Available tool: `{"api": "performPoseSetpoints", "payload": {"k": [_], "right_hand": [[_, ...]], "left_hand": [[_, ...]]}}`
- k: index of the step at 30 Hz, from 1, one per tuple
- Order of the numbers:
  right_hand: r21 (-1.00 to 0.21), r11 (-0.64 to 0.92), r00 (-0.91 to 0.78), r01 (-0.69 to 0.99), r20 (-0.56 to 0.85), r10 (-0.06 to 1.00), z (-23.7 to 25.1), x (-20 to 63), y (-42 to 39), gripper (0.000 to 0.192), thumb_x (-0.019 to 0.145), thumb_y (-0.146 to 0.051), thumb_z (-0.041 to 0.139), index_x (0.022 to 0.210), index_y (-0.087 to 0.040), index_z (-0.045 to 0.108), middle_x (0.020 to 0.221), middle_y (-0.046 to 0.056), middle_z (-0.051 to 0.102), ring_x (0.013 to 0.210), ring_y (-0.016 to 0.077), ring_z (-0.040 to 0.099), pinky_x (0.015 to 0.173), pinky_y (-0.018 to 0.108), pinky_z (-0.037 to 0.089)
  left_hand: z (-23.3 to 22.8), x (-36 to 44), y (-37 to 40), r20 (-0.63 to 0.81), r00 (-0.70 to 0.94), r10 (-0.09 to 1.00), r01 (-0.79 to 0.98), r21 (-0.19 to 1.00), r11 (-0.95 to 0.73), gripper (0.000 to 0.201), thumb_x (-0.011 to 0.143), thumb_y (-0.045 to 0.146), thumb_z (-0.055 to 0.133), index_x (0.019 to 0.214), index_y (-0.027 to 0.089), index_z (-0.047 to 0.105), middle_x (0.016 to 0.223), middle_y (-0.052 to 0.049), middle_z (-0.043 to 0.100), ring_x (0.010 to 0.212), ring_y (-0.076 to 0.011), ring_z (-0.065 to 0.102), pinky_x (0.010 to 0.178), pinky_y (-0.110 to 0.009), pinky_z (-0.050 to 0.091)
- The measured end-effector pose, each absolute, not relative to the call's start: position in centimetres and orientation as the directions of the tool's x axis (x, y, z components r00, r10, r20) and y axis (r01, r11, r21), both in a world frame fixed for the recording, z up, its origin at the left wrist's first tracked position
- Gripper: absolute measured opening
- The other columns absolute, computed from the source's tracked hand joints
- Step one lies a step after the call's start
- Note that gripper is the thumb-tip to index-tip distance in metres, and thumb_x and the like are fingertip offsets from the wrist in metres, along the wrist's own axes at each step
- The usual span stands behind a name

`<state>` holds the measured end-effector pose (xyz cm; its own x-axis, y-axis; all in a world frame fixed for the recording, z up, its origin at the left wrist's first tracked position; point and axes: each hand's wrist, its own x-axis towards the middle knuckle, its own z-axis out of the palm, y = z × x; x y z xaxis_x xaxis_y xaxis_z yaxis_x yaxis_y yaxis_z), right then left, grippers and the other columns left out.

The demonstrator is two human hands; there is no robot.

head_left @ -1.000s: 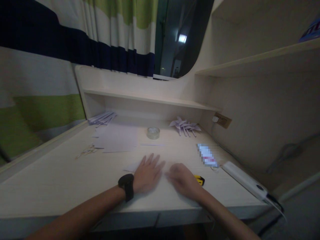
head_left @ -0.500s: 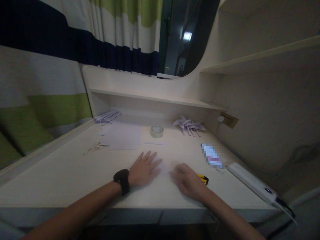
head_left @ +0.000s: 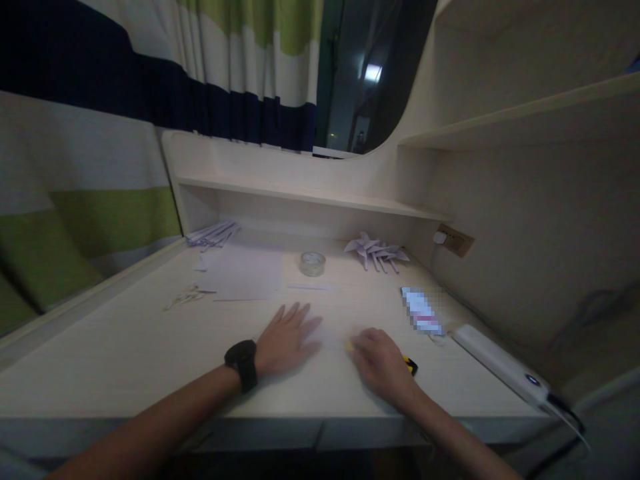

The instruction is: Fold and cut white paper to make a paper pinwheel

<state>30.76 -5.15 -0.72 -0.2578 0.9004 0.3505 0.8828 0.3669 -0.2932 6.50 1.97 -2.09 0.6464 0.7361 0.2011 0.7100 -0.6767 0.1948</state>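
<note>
My left hand (head_left: 287,340) lies flat, fingers spread, pinning a pale sheet (head_left: 330,333) to the desk (head_left: 125,353); my right hand (head_left: 379,363), fingers curled, grips a yellow-and-black tool (head_left: 409,364), probably a cutter. Next comes a steady pull.

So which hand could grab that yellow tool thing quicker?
Probably the right hand: it lies curled over the yellow and black tool already. The left hand is flat on the desk, farther away.

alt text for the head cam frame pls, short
Two bare hands on a pale desk: left hand, wrist in a black watch, lies flat with fingers spread; right hand grips a yellow-and-black tool. Behind lie a tape roll, paper sheets and folded paper pinwheels.
</note>
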Motion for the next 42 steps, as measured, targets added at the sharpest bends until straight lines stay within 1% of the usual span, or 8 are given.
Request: {"api": "performPoseSetpoints", "payload": {"k": [6,17,20,24,27,32,37,42], "right_hand": [[-0.312,0.385,-0.275,0.869,0.341,0.899,-0.6,31.0,-5.0,0.018,0.087,-0.03,0.052,0.088,-0.022,0.068,0.088,0.007,0.059,0.084,0.0208,0.053,0.074,0.033,0.041],[-0.347,0.411,-0.306,0.843,0.319,0.897,-0.3,31.6,-4.8,0.017,0.086,-0.028,0.053,0.089,-0.021,0.069,0.086,0.006,0.061,0.083,0.0194,0.054,0.074,0.031,0.041],[-0.35,0.417,-0.305,0.839,0.332,0.893,-0.3,31.7,-4.9,0.018,0.086,-0.027,0.053,0.089,-0.022,0.069,0.086,0.006,0.061,0.083,0.0193,0.055,0.074,0.031,0.042],[-0.358,0.431,-0.311,0.828,0.345,0.885,-0.4,31.8,-4.8,0.017,0.085,-0.029,0.055,0.092,-0.022,0.07,0.087,0.006,0.061,0.083,0.0194,0.055,0.073,0.03,0.042],[-0.361,0.44,-0.32,0.822,0.346,0.882,-0.5,31.9,-4.8,0.017,0.085,-0.029,0.056,0.093,-0.023,0.07,0.086,0.005,0.061,0.082,0.0189,0.056,0.072,0.03,0.042],[-0.363,0.438,-0.313,0.822,0.354,0.881,-0.4,31.9,-4.9,0.017,0.085,-0.03,0.057,0.092,-0.023,0.071,0.086,0.005,0.061,0.083,0.0187,0.056,0.073,0.03,0.043],[-0.367,0.444,-0.315,0.817,0.36,0.878,-0.6,32.0,-4.8,0.016,0.084,-0.03,0.057,0.09,-0.024,0.071,0.087,0.005,0.061,0.083,0.0186,0.056,0.072,0.03,0.043],[-0.356,0.483,-0.351,0.8,0.374,0.858,-1.2,32.4,-4.3,0.017,0.085,-0.031,0.056,0.093,-0.025,0.071,0.087,0.005,0.06,0.083,0.0182,0.055,0.072,0.03,0.043]], "left_hand": [[-2.0,6.3,2.0,0.176,0.644,0.745,0.716,0.205,-0.667,0.063,0.087,0.064,0.026,0.14,0.03,0.033,0.152,-0.009,0.017,0.138,-0.0318,0.014,0.109,-0.053,0.008],[-1.5,6.1,1.8,0.165,0.656,0.737,0.704,0.219,-0.676,0.059,0.088,0.063,0.027,0.139,0.035,0.033,0.153,-0.007,0.015,0.137,-0.0345,0.015,0.108,-0.055,0.01],[-1.5,6.0,1.7,0.159,0.663,0.732,0.699,0.219,-0.681,0.057,0.089,0.061,0.026,0.139,0.036,0.034,0.153,-0.006,0.014,0.137,-0.0346,0.014,0.107,-0.056,0.008],[-1.6,6.3,1.2,0.194,0.669,0.718,0.691,0.195,-0.696,0.051,0.092,0.056,0.025,0.138,0.037,0.035,0.153,-0.003,0.016,0.138,-0.033,0.01,0.107,-0.058,0.005],[-1.7,6.6,0.7,0.216,0.685,0.695,0.672,0.179,-0.718,0.046,0.095,0.048,0.022,0.138,0.038,0.036,0.152,-0.001,0.019,0.139,-0.0295,0.01,0.108,-0.055,0.005],[-1.8,6.8,0.2,0.225,0.698,0.68,0.666,0.145,-0.732,0.046,0.097,0.041,0.018,0.14,0.034,0.031,0.152,-0.001,0.02,0.139,-0.0269,0.012,0.109,-0.053,0.007],[-2.4,6.8,0.3,0.236,0.665,0.708,0.707,0.104,-0.699,0.051,0.097,0.038,0.016,0.142,0.02,0.03,0.151,-0.011,0.021,0.139,-0.0254,0.014,0.11,-0.048,0.009],[-2.7,6.8,0.6,0.24,0.669,0.704,0.706,0.093,-0.702,0.052,0.097,0.041,0.015,0.142,0.019,0.03,0.15,-0.012,0.023,0.139,-0.0254,0.015,0.11,-0.047,0.008]]}}
